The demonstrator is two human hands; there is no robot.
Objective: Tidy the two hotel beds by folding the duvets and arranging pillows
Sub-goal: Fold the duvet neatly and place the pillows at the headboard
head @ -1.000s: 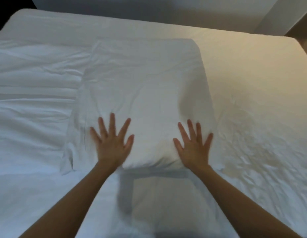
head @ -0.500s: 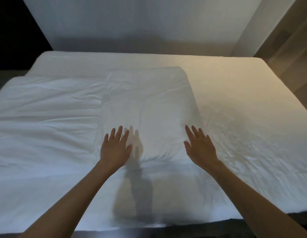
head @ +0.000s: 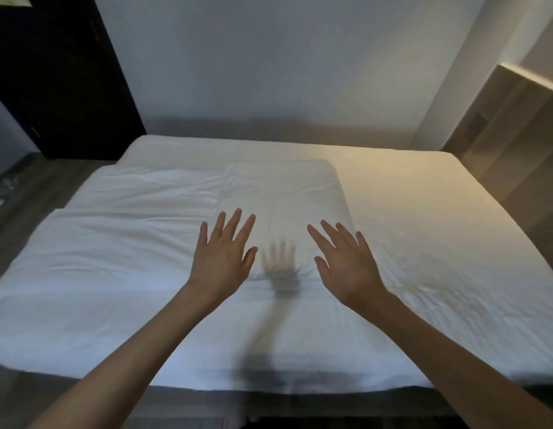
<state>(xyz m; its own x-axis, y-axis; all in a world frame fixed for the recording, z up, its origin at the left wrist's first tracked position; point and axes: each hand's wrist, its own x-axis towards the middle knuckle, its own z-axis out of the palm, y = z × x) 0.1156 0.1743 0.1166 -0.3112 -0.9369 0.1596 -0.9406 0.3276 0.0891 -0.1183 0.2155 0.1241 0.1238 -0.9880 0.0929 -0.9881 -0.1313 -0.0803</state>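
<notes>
Palms down, left hand [head: 221,261] and right hand [head: 346,269] wide open, fingers straight, both empty, above the pillow [head: 284,193]

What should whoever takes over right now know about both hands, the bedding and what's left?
Left hand: open, fingers spread, holding nothing, over the pillow's near left corner.
Right hand: open, fingers spread, holding nothing, over its near right corner. A hand shadow on the pillow suggests both hover.
Pillow: flat, mid-bed, at the right end of the duvet.
Duvet: folded, across the left part of the bed.
Done: this bed looks tidy, with the duvet folded and the pillow placed.
Left: the second bed is out of view, so check it.
</notes>
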